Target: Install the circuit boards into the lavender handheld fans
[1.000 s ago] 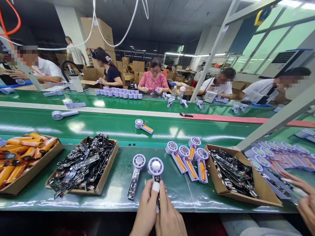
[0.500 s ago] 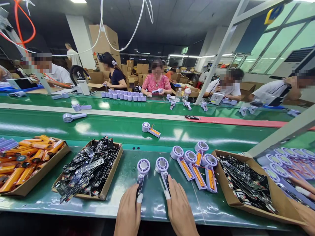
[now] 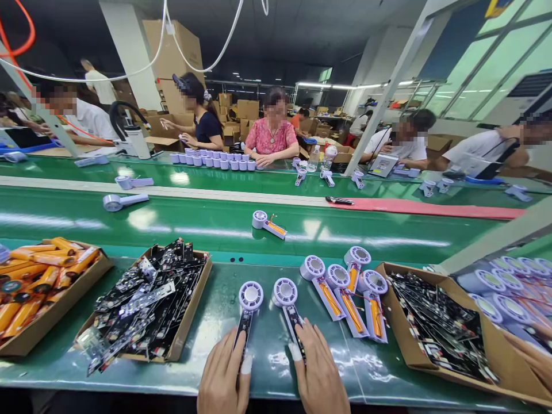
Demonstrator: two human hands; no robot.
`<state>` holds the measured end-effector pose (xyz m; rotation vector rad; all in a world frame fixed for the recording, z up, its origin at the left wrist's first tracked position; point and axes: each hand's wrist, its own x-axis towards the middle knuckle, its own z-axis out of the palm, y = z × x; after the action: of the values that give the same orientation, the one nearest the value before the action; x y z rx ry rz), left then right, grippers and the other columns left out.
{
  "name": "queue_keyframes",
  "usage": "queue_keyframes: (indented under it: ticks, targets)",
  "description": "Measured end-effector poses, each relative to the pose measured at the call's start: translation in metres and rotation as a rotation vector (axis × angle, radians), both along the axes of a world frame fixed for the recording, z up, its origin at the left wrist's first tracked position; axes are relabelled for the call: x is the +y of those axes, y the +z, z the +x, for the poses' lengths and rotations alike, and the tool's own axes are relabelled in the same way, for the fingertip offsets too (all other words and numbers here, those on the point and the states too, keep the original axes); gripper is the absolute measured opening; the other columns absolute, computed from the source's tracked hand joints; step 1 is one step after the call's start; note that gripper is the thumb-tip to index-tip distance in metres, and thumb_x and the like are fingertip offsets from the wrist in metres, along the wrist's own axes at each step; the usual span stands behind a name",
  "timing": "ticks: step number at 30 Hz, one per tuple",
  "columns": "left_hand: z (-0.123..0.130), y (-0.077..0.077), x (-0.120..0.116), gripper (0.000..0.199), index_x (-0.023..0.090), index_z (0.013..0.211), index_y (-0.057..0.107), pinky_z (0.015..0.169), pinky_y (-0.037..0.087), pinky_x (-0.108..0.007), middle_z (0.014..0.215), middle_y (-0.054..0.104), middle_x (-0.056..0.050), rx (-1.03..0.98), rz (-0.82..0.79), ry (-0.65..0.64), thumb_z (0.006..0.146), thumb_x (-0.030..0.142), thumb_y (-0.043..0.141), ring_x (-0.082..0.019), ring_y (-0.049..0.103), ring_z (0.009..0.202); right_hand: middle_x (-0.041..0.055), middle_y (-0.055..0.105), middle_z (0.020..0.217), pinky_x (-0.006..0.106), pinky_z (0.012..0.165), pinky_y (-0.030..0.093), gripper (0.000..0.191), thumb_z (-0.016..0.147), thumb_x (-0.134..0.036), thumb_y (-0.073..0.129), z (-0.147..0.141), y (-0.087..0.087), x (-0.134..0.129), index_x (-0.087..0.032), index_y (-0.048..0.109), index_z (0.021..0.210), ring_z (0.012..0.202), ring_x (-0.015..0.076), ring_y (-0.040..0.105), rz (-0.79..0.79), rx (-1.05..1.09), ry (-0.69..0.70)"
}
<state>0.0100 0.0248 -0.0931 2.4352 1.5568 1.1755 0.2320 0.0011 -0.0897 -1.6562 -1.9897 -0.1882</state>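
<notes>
My left hand [image 3: 223, 371] and right hand [image 3: 321, 371] lie half open, fingers on the exposed circuit boards of a lilac handheld fan [image 3: 250, 296] and its neighbour [image 3: 285, 292]; I cannot tell whether they grip. Both fans sit on the green desk [image 3: 366, 368], no battery showing. Just right, four more fans [image 3: 345, 293] carry orange batteries. Spare boards fill a cardboard tray [image 3: 194, 305] and another [image 3: 403, 339]; loose batteries fill a third [image 3: 56, 313].

Fan heads [image 3: 250, 296] lilac and white — circuit boards [image 3: 149, 305] black, batteries [image 3: 43, 270] orange — belt [image 3: 388, 230] green.
</notes>
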Motion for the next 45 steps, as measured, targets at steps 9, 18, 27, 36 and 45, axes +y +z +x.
queue_keyframes:
  ticks: [9, 18, 27, 36, 45]
  targets:
    - [0.012, 0.011, -0.004, 0.046, 0.022, 0.132, 0.055, 0.097, 0.045, -0.04, 0.123, 0.068, -0.01, -0.032, 0.008, 0.069, 0.086, 0.016, 0.055, -0.028, 0.063, 0.113, 0.016, 0.059, 0.131, 0.046, 0.098, 0.051, 0.044, 0.096, -0.022, 0.033, -0.004, 0.001, 0.001, -0.012, 0.034, 0.139, 0.122, 0.0286, 0.055, -0.012, 0.023, -0.042]
    - [0.014, 0.007, -0.003, 0.045, 0.022, 0.131, 0.054, 0.098, 0.043, -0.04, 0.122, 0.067, -0.01, -0.086, 0.004, 0.084, 0.086, 0.016, 0.053, -0.028, 0.061, 0.113, 0.0135, 0.054, 0.137, 0.048, 0.102, 0.048, 0.052, 0.092, -0.016, 0.036, -0.004, 0.0, 0.0, -0.014, 0.028, 0.144, 0.128, 0.0272, 0.05, -0.066, 0.044, -0.032]
    - [0.004, 0.005, 0.001, 0.041, 0.011, 0.128, 0.053, 0.094, 0.046, -0.035, 0.117, 0.068, -0.014, 0.13, 0.13, 0.057, 0.087, 0.017, 0.053, -0.026, 0.063, 0.109, 0.013, 0.054, 0.136, 0.051, 0.098, 0.051, 0.048, 0.095, -0.022, 0.039, -0.003, -0.005, -0.001, -0.018, 0.034, 0.142, 0.126, 0.0292, 0.051, -0.029, 0.112, -0.043]
    - [0.006, 0.005, 0.001, 0.039, 0.013, 0.126, 0.054, 0.092, 0.046, -0.037, 0.116, 0.069, -0.014, 0.167, 0.139, 0.058, 0.088, 0.017, 0.052, -0.026, 0.064, 0.108, 0.0143, 0.06, 0.125, 0.047, 0.086, 0.058, 0.039, 0.096, -0.026, 0.041, -0.003, -0.008, -0.003, -0.021, 0.048, 0.134, 0.116, 0.0306, 0.058, 0.048, 0.114, -0.057]
    - [0.006, 0.004, 0.002, 0.039, 0.012, 0.127, 0.052, 0.093, 0.045, -0.037, 0.117, 0.068, -0.014, 0.172, 0.141, 0.056, 0.088, 0.017, 0.052, -0.026, 0.063, 0.109, 0.0134, 0.061, 0.124, 0.046, 0.087, 0.058, 0.04, 0.095, -0.024, 0.045, -0.001, -0.007, -0.002, -0.021, 0.05, 0.134, 0.116, 0.0295, 0.059, 0.049, 0.134, -0.045]
